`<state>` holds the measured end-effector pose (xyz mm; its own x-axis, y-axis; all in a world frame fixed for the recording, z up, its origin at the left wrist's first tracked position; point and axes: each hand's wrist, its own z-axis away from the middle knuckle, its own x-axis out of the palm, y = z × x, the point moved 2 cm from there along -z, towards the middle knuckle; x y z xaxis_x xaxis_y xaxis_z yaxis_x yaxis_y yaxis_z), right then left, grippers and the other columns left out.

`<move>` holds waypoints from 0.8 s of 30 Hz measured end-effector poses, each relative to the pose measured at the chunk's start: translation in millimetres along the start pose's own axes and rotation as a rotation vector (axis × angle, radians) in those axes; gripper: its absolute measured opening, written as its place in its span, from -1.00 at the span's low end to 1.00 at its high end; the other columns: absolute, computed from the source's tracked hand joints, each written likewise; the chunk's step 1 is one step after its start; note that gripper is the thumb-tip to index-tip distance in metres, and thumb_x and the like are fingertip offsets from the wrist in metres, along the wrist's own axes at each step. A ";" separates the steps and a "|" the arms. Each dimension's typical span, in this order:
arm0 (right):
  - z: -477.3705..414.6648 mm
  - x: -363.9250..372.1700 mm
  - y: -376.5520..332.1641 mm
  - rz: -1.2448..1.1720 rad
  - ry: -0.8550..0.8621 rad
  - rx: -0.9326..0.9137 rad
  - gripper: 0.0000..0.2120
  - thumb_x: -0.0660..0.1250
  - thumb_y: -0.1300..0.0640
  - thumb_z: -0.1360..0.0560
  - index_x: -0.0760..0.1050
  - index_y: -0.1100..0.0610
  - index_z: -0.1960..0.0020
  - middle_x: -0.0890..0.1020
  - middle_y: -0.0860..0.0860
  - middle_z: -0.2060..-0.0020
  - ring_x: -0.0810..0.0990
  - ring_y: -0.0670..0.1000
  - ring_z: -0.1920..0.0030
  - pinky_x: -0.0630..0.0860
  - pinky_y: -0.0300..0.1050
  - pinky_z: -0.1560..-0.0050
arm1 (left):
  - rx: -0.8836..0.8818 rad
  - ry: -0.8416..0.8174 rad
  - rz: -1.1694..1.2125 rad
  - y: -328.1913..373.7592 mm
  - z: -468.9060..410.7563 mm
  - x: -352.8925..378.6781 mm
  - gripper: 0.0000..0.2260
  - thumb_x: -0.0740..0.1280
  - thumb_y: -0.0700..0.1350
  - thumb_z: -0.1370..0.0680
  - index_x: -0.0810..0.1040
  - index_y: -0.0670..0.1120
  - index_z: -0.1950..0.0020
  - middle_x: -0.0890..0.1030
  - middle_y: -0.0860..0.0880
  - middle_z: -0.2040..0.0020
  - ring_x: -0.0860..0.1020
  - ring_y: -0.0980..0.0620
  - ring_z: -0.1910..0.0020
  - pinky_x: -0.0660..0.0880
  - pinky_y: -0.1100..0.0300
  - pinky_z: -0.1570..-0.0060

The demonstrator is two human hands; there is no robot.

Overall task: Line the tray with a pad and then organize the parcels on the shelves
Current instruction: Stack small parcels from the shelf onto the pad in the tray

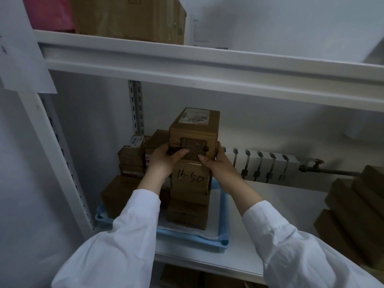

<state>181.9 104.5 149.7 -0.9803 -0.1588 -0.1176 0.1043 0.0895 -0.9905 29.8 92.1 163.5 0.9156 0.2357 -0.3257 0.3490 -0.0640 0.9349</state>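
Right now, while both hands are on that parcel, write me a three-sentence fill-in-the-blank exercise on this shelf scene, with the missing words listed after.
1. The left hand and right hand grip the top box of a stack standing in a tray coloured ____.
2. The marked box directly beneath it bears the handwritten figures ____.
3. The pad lining the tray is ____ in colour.

Missing words: blue; 16-50; white.
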 end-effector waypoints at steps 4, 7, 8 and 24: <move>0.0 1.8 0.9 0.022 -0.018 0.018 -0.35 0.32 0.10 -0.52 0.08 0.02 -0.51 0.48 0.04 -0.32 0.46 0.05 -0.31 0.37 0.10 -0.38 | -0.008 -0.002 0.026 -1.3 1.1 0.2 -0.62 0.33 -0.01 -0.53 0.46 -0.11 -0.32 0.54 -0.11 -0.26 0.49 -0.08 -0.23 0.41 0.17 -0.10; -0.2 0.3 0.3 0.013 -0.013 0.019 -0.37 0.34 0.12 -0.51 0.12 0.04 -0.49 0.49 0.04 -0.31 0.47 0.04 -0.29 0.38 0.06 -0.37 | -0.010 0.008 0.037 -0.9 2.9 0.7 -0.61 0.32 -0.02 -0.54 0.44 -0.10 -0.34 0.52 -0.11 -0.28 0.48 -0.08 -0.24 0.39 0.18 -0.07; -0.5 0.5 0.8 0.015 -0.014 0.016 -0.37 0.35 0.13 -0.51 0.14 0.04 -0.48 0.49 0.04 -0.31 0.48 0.04 -0.28 0.39 0.03 -0.36 | -0.010 0.014 0.037 -0.1 3.7 0.5 -0.61 0.32 -0.02 -0.54 0.44 -0.10 -0.34 0.52 -0.11 -0.28 0.48 -0.08 -0.23 0.39 0.18 -0.06; 22.5 -0.8 -14.7 0.019 0.011 0.058 -0.11 0.40 0.16 -0.47 -0.16 0.07 -0.55 0.21 0.05 -0.49 0.22 0.04 -0.47 0.21 -0.11 -0.39 | 0.013 0.051 0.053 3.2 13.5 -1.7 -0.60 0.39 -0.03 -0.49 0.48 -0.08 -0.31 0.55 -0.08 -0.25 0.50 -0.07 -0.22 0.45 0.03 -0.22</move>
<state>185.0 81.2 162.7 -0.9798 -0.1471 -0.1356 0.1317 0.0356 -0.9906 32.1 78.4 165.2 0.9218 0.2805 -0.2676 0.3027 -0.0899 0.9488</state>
